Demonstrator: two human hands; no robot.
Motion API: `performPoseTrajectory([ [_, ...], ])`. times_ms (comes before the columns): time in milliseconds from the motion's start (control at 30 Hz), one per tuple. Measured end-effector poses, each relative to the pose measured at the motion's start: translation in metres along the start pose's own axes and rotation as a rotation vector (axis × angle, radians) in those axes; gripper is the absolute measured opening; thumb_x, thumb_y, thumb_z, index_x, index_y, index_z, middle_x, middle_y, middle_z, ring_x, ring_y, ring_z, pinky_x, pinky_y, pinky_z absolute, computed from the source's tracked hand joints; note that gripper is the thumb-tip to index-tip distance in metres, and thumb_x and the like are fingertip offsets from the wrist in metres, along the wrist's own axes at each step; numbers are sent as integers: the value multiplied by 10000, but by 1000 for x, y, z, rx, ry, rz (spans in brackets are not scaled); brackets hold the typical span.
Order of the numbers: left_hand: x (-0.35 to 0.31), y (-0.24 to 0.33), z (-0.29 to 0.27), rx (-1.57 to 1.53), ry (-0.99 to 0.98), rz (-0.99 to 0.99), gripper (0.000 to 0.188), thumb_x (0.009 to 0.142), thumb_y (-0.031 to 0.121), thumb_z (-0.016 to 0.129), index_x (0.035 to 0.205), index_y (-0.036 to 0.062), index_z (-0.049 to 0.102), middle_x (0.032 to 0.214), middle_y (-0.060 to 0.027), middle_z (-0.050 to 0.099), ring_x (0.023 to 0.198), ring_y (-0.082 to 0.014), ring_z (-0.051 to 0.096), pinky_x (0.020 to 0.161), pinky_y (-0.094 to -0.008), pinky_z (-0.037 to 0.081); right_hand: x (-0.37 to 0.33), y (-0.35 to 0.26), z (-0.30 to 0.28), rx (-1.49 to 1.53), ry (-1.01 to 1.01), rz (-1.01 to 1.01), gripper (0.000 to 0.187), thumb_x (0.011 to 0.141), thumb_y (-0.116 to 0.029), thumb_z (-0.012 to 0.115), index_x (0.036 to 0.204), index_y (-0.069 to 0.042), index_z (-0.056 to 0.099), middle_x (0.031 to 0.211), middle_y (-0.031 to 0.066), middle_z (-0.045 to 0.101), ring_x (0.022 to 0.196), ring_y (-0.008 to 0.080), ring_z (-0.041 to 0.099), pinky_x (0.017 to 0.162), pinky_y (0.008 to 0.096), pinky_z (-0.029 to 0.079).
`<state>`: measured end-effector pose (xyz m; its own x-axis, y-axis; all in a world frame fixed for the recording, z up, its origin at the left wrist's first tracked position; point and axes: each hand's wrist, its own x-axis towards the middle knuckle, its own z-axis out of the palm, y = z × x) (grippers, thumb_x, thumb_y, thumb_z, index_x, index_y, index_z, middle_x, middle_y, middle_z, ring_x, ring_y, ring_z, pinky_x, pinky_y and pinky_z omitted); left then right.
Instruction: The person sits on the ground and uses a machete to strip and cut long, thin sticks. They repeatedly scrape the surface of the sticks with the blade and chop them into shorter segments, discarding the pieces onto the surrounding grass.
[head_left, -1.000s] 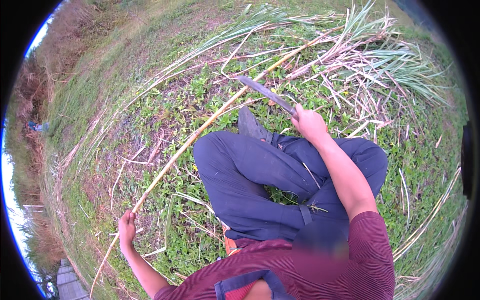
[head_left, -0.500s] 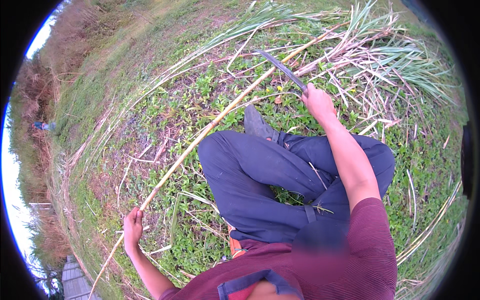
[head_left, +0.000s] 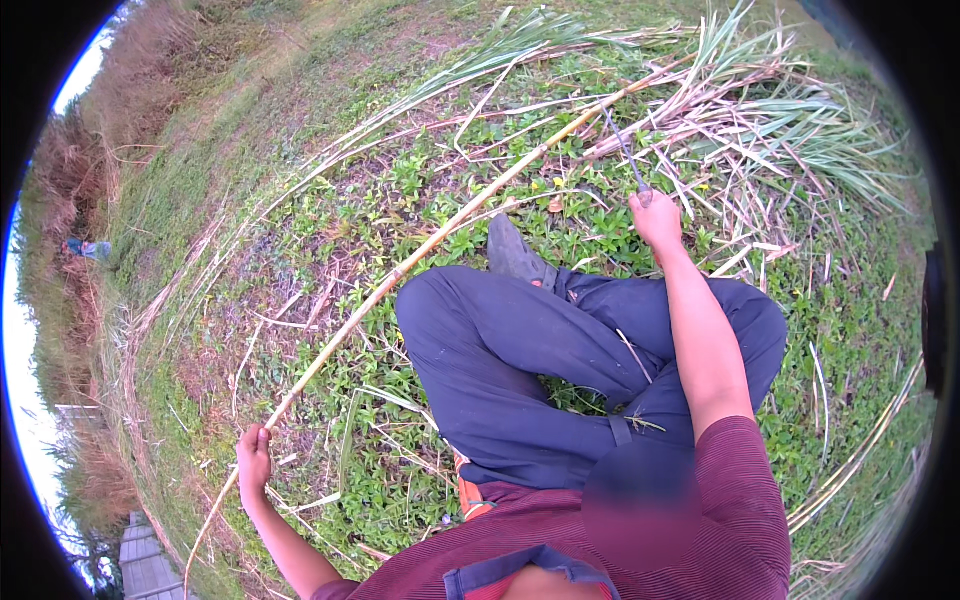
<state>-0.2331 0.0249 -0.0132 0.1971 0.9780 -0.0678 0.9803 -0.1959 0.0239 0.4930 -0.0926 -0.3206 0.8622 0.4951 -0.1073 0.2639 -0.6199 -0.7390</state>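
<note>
Where the yellow cane stalk (head_left: pixel 397 274) is stretching: it is running slantwise over weedy ground (head_left: pixel 410 180), from the lower left, past the left knee, up to a leaf heap (head_left: pixel 755 112) at the upper right.
Left hand (head_left: pixel 254 458): it is gripping the stalk toward its thinner, lower end, which is curving on behind the fist.
Right hand (head_left: pixel 658 222): it is gripping the handle of a knife in a closed fist, out beyond the crossed legs.
Knife (head_left: pixel 627 154): its dark blade is showing almost edge-on and pointing up toward the stalk; whether the tip is touching, one cannot tell.
Legs: they are lying crossed in dark trousers (head_left: pixel 500 325), with a grey shoe (head_left: pixel 516 252) sticking out below the stalk.
Shirt (head_left: pixel 740 490): its maroon ribbed cloth is covering the torso.
Left hip: something orange (head_left: pixel 471 492) is showing beside it.
Far left: a grey slatted structure (head_left: pixel 147 560) is standing near the rim.
</note>
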Motion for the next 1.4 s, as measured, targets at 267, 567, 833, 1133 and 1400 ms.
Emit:
performPoseTrajectory([
  [267,71,-106,53,467,-148,-324,298,968,215,587,1246,114,625,1146,-176,687,1100,-399,608,949,-526,460,-18,-4,-6,35,-119,138,405,892,-426,676,970,-30,702,886,177,730,804,329,715,774,432,546],
  [567,184,163,104,58,31,375,384,992,310,599,1260,39,632,1229,-245,649,1160,-404,605,989,-480,484,-16,-14,-8,-10,-143,117,430,880,-430,694,1005,-20,717,979,212,729,959,376,697,880,453,533],
  [833,267,420,206,16,-84,630,384,910,373,685,1139,64,676,1175,-219,622,1123,-394,605,955,-504,508,-14,-8,3,-28,-99,45,394,898,-414,688,933,-21,693,832,184,716,782,319,706,761,421,540],
  [1133,274,426,250,139,-102,771,277,892,322,696,1039,87,690,1057,-153,632,1122,-372,566,925,-528,475,6,-19,2,115,-173,166,400,880,-427,676,877,-27,697,827,192,711,800,346,692,779,443,524],
  [1400,267,425,236,-46,72,765,213,947,258,640,984,49,628,1021,-159,586,1006,-383,607,815,-503,523,-6,-34,-3,45,-171,-48,367,887,-378,684,931,-14,663,816,232,699,808,406,693,766,492,533],
])
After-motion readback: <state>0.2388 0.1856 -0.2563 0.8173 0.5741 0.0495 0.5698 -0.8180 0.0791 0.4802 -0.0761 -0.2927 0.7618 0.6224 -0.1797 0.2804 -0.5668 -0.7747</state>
